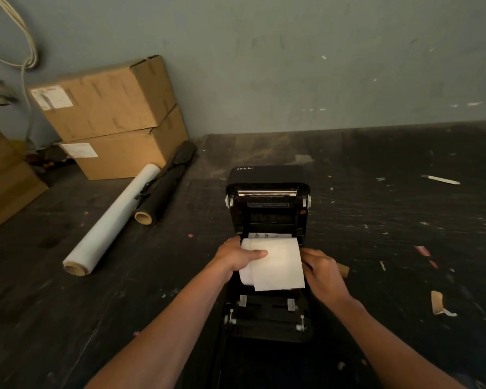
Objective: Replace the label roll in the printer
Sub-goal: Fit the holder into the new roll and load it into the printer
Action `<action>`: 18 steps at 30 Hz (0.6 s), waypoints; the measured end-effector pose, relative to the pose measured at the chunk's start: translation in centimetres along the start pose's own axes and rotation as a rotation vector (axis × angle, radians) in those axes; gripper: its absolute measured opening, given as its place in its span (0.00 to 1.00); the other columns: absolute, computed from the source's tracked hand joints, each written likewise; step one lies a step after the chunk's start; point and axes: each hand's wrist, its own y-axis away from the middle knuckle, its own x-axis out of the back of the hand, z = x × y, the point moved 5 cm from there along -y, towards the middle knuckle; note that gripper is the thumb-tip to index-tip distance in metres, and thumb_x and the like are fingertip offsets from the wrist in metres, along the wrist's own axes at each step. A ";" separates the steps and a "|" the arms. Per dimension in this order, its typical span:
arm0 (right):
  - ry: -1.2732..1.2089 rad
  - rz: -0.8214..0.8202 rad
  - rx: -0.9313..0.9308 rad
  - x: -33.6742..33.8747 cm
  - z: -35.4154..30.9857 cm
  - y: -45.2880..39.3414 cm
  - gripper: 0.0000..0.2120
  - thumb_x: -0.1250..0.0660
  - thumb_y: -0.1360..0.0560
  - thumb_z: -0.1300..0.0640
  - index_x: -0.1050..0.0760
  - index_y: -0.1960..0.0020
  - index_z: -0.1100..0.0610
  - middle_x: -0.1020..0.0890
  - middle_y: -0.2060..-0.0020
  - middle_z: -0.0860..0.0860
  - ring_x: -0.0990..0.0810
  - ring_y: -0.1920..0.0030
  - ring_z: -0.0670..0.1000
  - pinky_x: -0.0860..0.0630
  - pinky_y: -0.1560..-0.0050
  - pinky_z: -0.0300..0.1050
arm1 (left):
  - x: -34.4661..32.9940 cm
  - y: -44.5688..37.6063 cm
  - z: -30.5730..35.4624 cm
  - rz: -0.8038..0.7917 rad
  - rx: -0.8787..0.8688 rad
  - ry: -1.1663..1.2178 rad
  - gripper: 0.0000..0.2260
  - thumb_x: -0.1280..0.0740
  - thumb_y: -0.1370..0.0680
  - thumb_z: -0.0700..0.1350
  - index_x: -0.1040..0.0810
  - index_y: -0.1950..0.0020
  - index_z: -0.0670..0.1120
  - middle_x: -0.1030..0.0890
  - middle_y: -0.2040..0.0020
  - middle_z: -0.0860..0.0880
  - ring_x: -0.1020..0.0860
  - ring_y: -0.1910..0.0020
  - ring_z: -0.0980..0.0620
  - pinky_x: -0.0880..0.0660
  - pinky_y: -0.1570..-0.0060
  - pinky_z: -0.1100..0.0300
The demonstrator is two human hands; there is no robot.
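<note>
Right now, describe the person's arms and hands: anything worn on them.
Both forearms are bare up to the frame edge, with no sleeves in view. The left hand and right hand wear no gloves; no watch, ring or band is visible.

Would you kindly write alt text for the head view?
Both hands, left hand and right hand, hold a white label roll over an open black printer on a dark table; cardboard boxes stand far left.
</note>
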 end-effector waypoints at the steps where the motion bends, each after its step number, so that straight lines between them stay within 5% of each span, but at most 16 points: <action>1: 0.006 -0.001 -0.002 -0.1 0.0 0.0 0.15 0.35 0.26 0.65 0.24 0.39 0.58 0.21 0.41 0.52 0.25 0.40 0.49 0.33 0.38 0.38 | 0.0 0.0 -0.1 0.000 -0.001 -0.003 0.25 0.24 0.29 0.47 0.27 0.35 0.45 0.22 0.38 0.46 0.25 0.46 0.51 0.28 0.49 0.57; 7: 0.024 -0.020 -0.025 -0.3 -0.1 0.2 0.16 0.35 0.25 0.64 0.25 0.38 0.57 0.21 0.40 0.51 0.25 0.39 0.48 0.32 0.36 0.40 | -0.1 0.1 -0.6 -0.002 0.001 -0.020 0.28 0.24 0.30 0.48 0.28 0.33 0.45 0.23 0.37 0.46 0.25 0.38 0.47 0.27 0.38 0.51; 18: 0.062 -0.031 -0.130 -0.6 -0.3 0.4 0.16 0.36 0.24 0.61 0.27 0.37 0.55 0.22 0.40 0.51 0.25 0.39 0.48 0.30 0.38 0.41 | 0.0 0.3 -0.5 -0.007 0.001 -0.043 0.28 0.24 0.29 0.49 0.28 0.33 0.44 0.23 0.37 0.45 0.25 0.39 0.47 0.27 0.40 0.52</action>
